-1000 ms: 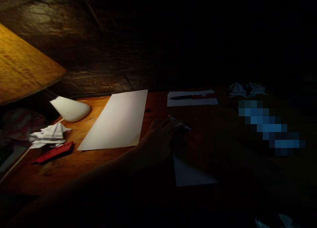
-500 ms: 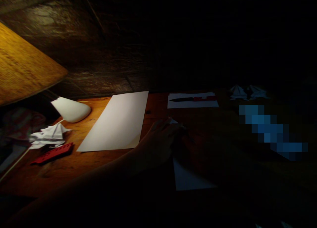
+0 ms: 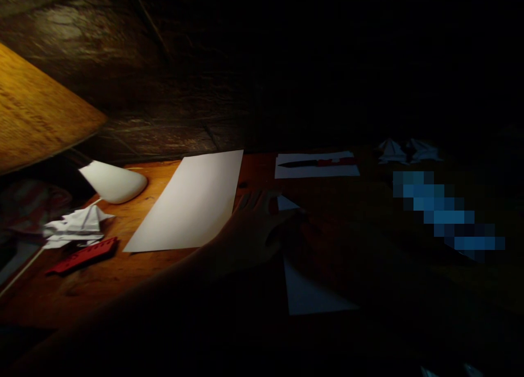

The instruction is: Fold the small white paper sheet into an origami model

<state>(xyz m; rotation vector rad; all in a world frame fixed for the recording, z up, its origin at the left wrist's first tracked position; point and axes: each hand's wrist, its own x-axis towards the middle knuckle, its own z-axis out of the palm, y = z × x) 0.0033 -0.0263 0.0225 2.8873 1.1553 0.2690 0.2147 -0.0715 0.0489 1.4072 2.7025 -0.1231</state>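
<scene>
My left hand (image 3: 254, 224) reaches in from the lower left, its fingers stretched out over the wooden table. Its thumb side touches a piece of white paper (image 3: 315, 292), most of which is hidden by the hand and deep shadow. A small corner of white paper shows beyond the thumb. On the right, a dim reddish shape beside the paper seems to be my right hand (image 3: 323, 235); darkness hides its fingers. Just left of my left hand lies a larger white sheet (image 3: 192, 202).
A folding knife (image 3: 317, 162) with a red handle rests on small paper sheets (image 3: 352, 172). Folded paper shapes stand at the back right (image 3: 423, 150) and left (image 3: 79, 227). A red slotted piece (image 3: 85, 255) and a lamp (image 3: 117, 183) are at left. A brick wall rises behind.
My left hand has shifted slightly left, and its fingers have drawn off the small paper corner, which shows more now. The view has shifted a little.
</scene>
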